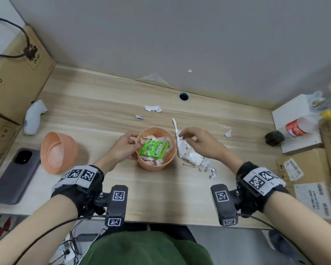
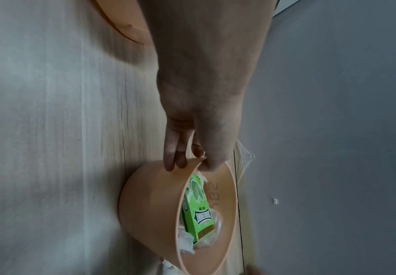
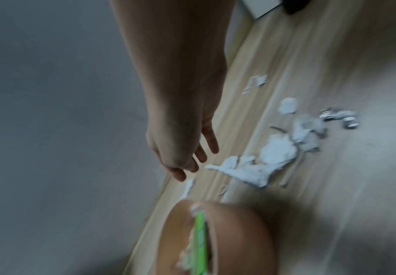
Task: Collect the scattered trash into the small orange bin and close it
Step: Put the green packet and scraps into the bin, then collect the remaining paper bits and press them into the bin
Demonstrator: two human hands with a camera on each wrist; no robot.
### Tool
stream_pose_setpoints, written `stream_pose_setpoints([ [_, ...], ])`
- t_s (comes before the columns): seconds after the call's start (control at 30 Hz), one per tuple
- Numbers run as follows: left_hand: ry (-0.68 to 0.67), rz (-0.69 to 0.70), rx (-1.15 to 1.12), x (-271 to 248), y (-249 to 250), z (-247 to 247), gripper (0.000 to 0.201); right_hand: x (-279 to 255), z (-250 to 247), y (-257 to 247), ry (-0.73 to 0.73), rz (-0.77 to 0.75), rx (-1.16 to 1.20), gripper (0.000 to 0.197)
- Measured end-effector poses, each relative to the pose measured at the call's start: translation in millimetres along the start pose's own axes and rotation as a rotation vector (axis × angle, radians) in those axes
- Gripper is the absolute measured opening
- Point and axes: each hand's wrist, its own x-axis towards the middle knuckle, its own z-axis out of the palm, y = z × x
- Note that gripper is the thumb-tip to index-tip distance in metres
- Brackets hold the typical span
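The small orange bin stands open at the middle of the desk, holding white paper scraps and a green gum box. My left hand pinches the bin's left rim, thumb inside and fingers outside. The bin's domed orange lid lies tipped on the desk to the left. My right hand hovers over a pile of torn white paper just right of the bin, fingers loose and spread, holding nothing. A foil wrapper lies at the pile's near end.
More scraps lie farther back: white paper, a foil bit and a torn piece. A phone and a white controller are at the left. A cola bottle, a black lump and cardboard boxes crowd the right.
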Motion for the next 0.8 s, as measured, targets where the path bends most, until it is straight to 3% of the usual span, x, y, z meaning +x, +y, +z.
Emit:
stream_pose_setpoints([
  [0.07, 0.014, -0.002, -0.002, 1.2, 0.0, -2.2, 0.034, -14.8, 4.2, 34.0, 0.069, 0.183, 0.028, 0.033],
  [0.2, 0.033, -0.008, -0.003, 5.0, 1.2, -2.6, 0.031, -54.8, 28.4, 90.6, 0.14, 0.758, 0.2, 0.051],
  [0.27, 0.036, -0.014, -0.002, 6.8, 0.3, -1.8, 0.029, -67.8, 41.5, 103.1, 0.118, 0.936, 0.249, 0.055],
  [0.33, 0.035, -0.022, -0.006, 7.7, -1.0, -1.7, 0.027, -68.6, 52.2, 110.7, 0.165, 1.021, 0.281, 0.06],
  [0.43, 0.029, -0.044, -0.022, 8.3, -3.9, -2.4, 0.026, -49.3, 62.0, 105.1, 0.241, 0.955, 0.385, 0.056],
  [0.6, 0.023, -0.059, -0.025, 9.5, -4.7, -3.5, 0.025, -11.9, 75.4, 71.8, 0.171, 0.742, 0.505, 0.065],
  [0.67, 0.021, -0.059, -0.014, 10.2, -3.6, -4.4, 0.027, -5.4, 73.8, 71.0, 0.205, 0.691, 0.519, 0.066],
  [0.73, 0.021, -0.058, -0.009, 11.5, -3.3, -5.2, 0.028, -6.5, 67.2, 77.2, 0.267, 0.612, 0.434, 0.067],
  [0.8, 0.025, -0.056, -0.012, 11.7, -3.9, -5.0, 0.027, -11.6, 60.9, 83.9, 0.208, 0.446, 0.19, 0.076],
])
